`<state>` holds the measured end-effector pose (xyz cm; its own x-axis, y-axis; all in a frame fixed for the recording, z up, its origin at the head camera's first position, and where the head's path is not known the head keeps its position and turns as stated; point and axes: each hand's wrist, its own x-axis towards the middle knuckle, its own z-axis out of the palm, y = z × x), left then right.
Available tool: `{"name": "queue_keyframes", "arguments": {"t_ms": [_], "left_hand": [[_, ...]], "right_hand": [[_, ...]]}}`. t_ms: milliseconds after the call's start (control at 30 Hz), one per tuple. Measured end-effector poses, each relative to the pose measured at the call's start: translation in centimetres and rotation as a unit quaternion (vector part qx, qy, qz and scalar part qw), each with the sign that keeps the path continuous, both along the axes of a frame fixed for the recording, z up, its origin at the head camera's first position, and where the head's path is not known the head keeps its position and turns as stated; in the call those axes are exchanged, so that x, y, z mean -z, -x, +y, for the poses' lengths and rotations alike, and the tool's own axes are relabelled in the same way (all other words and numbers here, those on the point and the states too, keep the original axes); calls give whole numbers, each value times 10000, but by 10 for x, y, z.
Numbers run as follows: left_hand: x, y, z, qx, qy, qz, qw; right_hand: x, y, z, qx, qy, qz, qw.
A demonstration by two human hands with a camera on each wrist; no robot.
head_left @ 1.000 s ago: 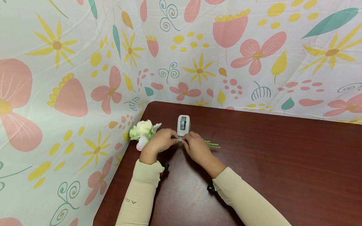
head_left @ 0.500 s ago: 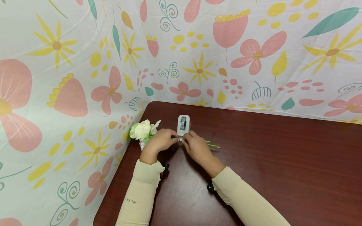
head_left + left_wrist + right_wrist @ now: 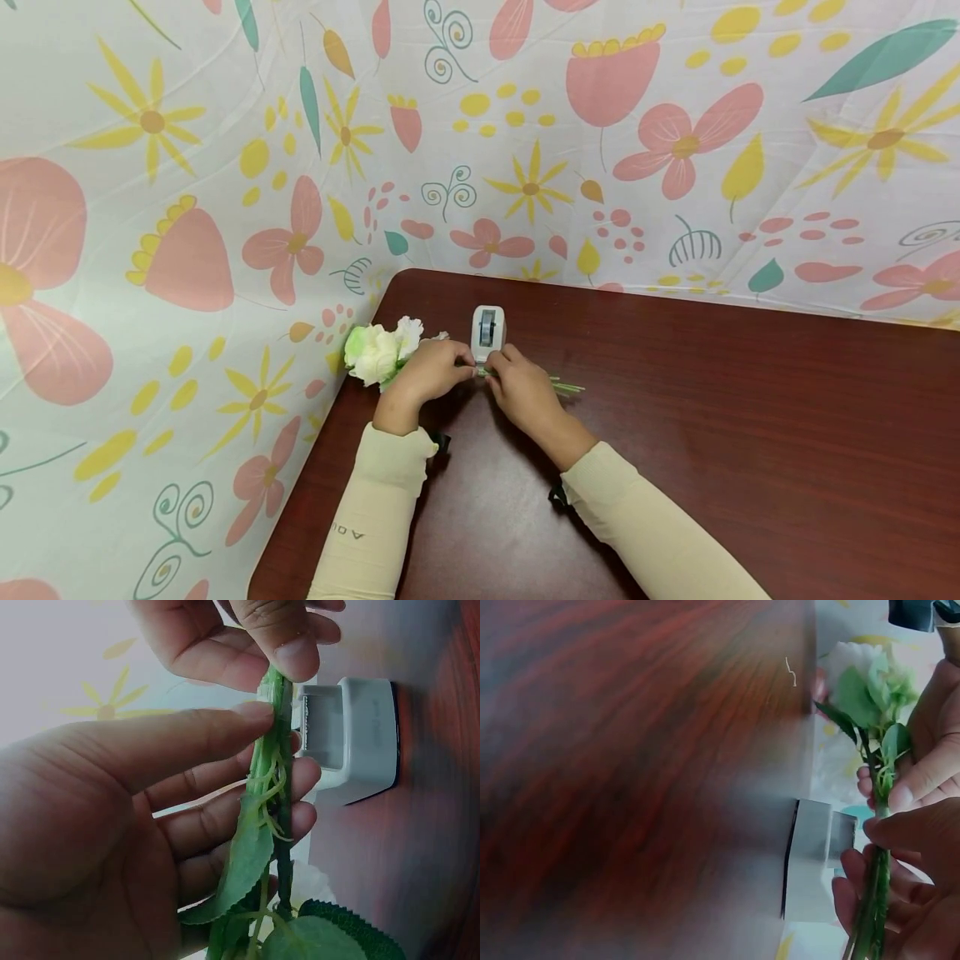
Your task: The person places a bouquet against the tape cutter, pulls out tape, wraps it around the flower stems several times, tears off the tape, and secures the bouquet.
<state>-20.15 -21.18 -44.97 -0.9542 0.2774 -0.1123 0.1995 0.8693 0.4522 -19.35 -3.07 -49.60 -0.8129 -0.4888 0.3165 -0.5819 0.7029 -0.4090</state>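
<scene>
A bunch of flowers (image 3: 375, 354) with white and pale green heads lies sideways in both hands, heads to the left. Its green stems (image 3: 567, 387) stick out to the right. My left hand (image 3: 431, 372) pinches the stems between thumb and fingers, below the leaves (image 3: 240, 862). Right beside it, my right hand (image 3: 522, 390) pinches the stems too, its thumb near the left thumb. A band of clear tape (image 3: 263, 691) shows on the stems between the thumbs. Just beyond the fingers stands a white tape dispenser (image 3: 487, 333) with a roll in it.
The dark red-brown table (image 3: 712, 433) stretches off to the right. Patterned cloth (image 3: 525, 150) hangs along its left and back edges. A thin pale thread (image 3: 790, 672) appears in the right wrist view. A dark strap (image 3: 913, 613) sits at the left wrist.
The bunch has turned about its stems: different flower heads face up, with a white one now behind the left hand. Both hands stay nearly in place, and the dispenser has not moved.
</scene>
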Motion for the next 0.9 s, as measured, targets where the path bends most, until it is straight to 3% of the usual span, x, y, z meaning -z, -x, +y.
{"name": "queue_keyframes", "arguments": {"t_ms": [167,367,600,900], "left_hand": [[3,2,-1,168,1,114,9998],[3,3,-1,203,73,3,9998],[4,4,-2,119,-75,-221,9997],[5,6,-2,29,-107,-309,9995]], "right_hand": [[1,3,0,-34,15,216,9998],[3,5,-1,-74,59,275,9996],[2,6,-1,-67,165,-55,9998],[-4,5,-1,17,290,-915,9954]]}}
